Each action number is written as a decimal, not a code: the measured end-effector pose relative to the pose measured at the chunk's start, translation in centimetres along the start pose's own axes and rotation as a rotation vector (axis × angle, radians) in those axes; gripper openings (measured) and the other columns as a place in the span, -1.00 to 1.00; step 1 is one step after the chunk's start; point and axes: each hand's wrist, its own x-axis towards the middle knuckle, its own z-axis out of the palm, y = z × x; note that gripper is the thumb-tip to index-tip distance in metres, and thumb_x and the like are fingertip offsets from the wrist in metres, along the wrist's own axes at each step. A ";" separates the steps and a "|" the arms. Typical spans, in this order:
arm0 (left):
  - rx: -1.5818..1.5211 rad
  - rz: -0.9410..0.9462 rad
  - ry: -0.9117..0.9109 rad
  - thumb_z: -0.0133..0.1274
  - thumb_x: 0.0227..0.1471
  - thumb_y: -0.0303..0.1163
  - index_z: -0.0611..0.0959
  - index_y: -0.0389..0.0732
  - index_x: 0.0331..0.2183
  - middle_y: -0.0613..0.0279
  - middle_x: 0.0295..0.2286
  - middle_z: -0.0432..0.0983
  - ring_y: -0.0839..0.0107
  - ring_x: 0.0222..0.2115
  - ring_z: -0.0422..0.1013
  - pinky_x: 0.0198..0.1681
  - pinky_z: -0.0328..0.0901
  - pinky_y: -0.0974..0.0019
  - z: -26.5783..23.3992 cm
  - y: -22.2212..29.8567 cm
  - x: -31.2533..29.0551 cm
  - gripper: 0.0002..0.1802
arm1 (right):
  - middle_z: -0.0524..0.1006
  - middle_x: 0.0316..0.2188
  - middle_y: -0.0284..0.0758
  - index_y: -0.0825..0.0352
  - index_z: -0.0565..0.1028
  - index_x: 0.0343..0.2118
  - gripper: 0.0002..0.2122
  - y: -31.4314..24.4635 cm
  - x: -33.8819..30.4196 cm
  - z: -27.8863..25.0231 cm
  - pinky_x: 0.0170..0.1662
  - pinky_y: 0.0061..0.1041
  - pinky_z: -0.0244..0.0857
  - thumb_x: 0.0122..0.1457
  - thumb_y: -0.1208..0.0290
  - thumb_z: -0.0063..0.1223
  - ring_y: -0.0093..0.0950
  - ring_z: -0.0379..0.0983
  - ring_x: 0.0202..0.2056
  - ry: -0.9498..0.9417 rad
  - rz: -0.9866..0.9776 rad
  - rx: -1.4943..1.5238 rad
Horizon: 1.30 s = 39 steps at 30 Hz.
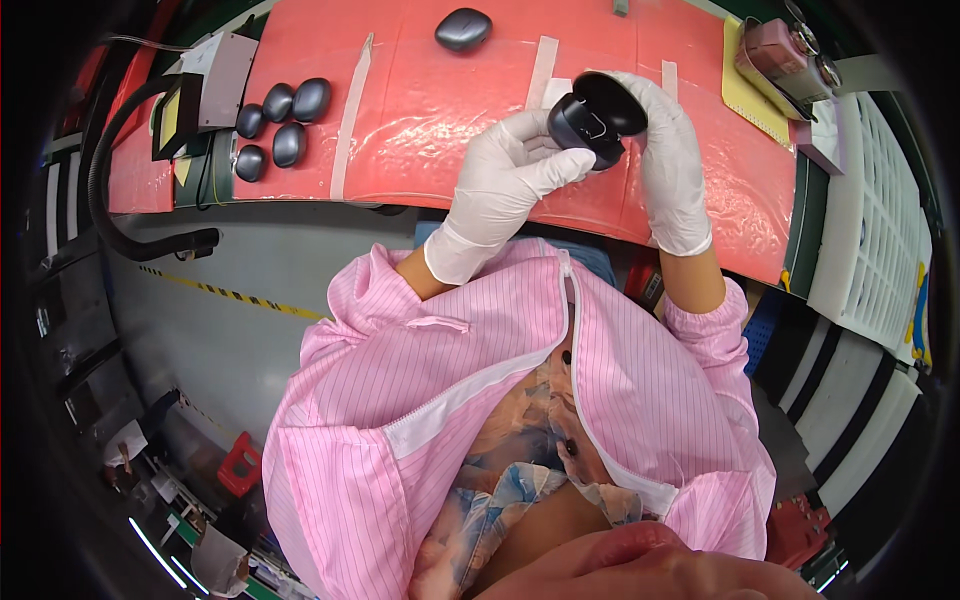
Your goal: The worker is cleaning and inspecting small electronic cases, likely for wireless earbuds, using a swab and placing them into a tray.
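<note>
A dark, glossy earbud charging case (578,128) is held above the red-covered bench with its lid (610,102) raised. My left hand (515,170), in a white glove, grips the body of the case, the thumb lying along its near side. My gloved right hand (668,145) is at the lid's right side, its fingers partly hidden behind the lid. The inside of the case is too dark to make out. A closed case (463,30) of the same kind lies alone farther up the bench.
Several closed dark cases (289,145) sit in a group at the bench's left. Beyond them stand a grey box (218,78) and a black flexible hose (100,170). At the right are a yellow pad (752,90), pinkish containers (775,50) and a white slatted rack (880,220).
</note>
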 end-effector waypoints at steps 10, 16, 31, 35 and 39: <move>-0.027 -0.195 0.040 0.15 0.01 -0.45 0.51 -0.37 -0.14 0.14 -0.27 0.53 0.45 -0.29 0.48 -0.16 0.38 0.42 -1.6 -0.3 -0.7 -0.65 | 0.49 -0.14 -0.23 0.35 0.45 -0.04 -0.67 1.3 -0.5 1.2 0.03 -0.44 0.24 0.09 0.46 -0.03 -0.34 0.37 -0.04 0.039 -0.484 -0.487; -0.074 -0.050 -0.101 0.21 -0.02 -0.39 0.32 -0.31 0.03 0.21 -0.17 0.41 0.49 -0.30 0.45 -0.14 0.35 0.43 -1.6 -2.3 -4.1 -0.39 | 0.50 -0.23 -0.30 0.43 0.45 -0.16 -0.70 1.1 -4.0 4.7 -0.17 -0.59 0.32 0.34 0.32 -0.30 -0.60 0.43 -0.26 0.252 -0.153 -0.021; -0.829 -0.116 0.163 -0.08 0.09 0.00 0.38 -0.43 -0.02 -0.17 -0.20 0.45 0.04 -0.23 0.45 -0.22 0.42 0.17 -24.7 -0.8 -14.1 -0.33 | 0.49 -0.20 -0.22 0.33 0.46 -0.19 -0.72 2.8 1.8 0.6 0.06 -0.25 0.19 -0.04 0.57 0.09 -0.20 0.39 -0.09 -0.407 -0.688 -1.190; -1.070 0.347 0.819 -0.06 0.10 0.00 0.45 -0.35 -0.19 -0.04 -0.35 0.42 0.10 -0.30 0.39 -0.25 0.39 0.11 -38.0 2.3 -13.8 -0.47 | 0.49 -0.34 -0.28 0.33 0.49 -0.19 -0.68 4.0 0.7 0.9 -0.06 -0.27 0.23 -0.08 0.67 0.09 -0.26 0.41 -0.22 -0.353 -0.617 -1.152; -0.756 0.738 1.133 0.00 0.07 -0.07 0.46 -0.30 -0.27 0.05 -0.41 0.42 0.17 -0.37 0.40 -0.29 0.39 0.19 -47.7 5.4 -15.6 -0.57 | 0.49 -0.34 -0.29 0.30 0.52 -0.22 -0.72 2.3 0.5 4.4 -0.05 -0.30 0.24 -0.07 0.64 0.12 -0.28 0.41 -0.27 -0.313 -0.669 -1.236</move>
